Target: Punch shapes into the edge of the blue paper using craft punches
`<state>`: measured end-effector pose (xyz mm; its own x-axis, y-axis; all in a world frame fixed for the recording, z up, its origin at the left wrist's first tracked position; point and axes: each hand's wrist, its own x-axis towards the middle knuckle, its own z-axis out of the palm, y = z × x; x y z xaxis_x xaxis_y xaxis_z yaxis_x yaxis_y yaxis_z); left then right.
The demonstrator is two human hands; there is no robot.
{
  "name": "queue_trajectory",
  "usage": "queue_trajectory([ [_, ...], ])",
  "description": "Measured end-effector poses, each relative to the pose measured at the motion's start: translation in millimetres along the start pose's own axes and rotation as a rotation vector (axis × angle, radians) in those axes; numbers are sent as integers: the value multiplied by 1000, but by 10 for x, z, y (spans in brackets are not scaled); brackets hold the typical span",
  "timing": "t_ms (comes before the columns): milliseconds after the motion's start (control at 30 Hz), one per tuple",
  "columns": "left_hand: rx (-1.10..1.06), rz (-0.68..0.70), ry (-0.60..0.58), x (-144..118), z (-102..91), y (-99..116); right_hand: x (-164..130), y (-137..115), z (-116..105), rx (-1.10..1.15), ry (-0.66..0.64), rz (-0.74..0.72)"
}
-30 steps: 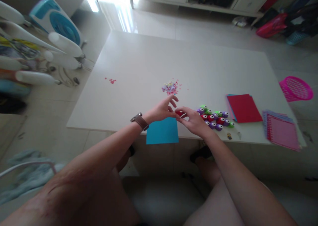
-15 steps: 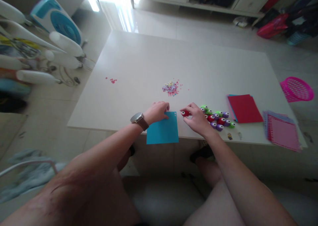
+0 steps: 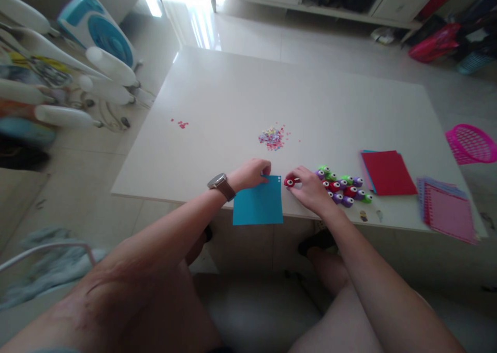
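Holding a small red piece with an eye on it [image 3: 289,182] between thumb and fingers, the right hand [image 3: 308,188] stands just beside the upper right corner of the blue sheet [image 3: 258,207], apart from it; the left hand [image 3: 254,174] has its fingers curled and its thumb at the sheet's top edge, though whether it pinches the paper or only presses it cannot be told. The sheet lies at the near edge of the worktop [image 3: 225,94], its lower part overhanging that edge, with small pale marks [image 3: 279,179] at the corner nearest the red piece. Principal risk, in this inspector's judgement: the sheet could skew or slide off if the left hand eased, since the overhang leaves part of it unsupported. A push from the red piece against the corner could bend or crease thin paper, and contact off line could fall across the existing marks. Beyond the hands, the heap of tiny coloured bits [image 3: 272,138] lies loose and would scatter under a brushing knuckle or sleeve. To the right, the cluster of eyed pieces [image 3: 341,187] sits close to the right hand and wrist; a careless backward swing could knock some out of place, possibly over the near edge
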<state>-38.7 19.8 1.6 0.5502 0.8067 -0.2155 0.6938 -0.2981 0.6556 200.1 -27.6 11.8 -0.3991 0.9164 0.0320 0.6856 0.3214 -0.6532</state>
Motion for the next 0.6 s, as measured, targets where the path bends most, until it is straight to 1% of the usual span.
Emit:
queue_trajectory([
  [100, -120, -2, 4, 15, -8, 7, 8, 7, 5, 43, 2, 5],
  [200, -179, -8, 7, 18, -11, 23, 16, 2, 7, 48, 3, 4],
  [600, -248, 1, 1, 32, 14, -12, 15, 2, 7, 13, 8, -22],
])
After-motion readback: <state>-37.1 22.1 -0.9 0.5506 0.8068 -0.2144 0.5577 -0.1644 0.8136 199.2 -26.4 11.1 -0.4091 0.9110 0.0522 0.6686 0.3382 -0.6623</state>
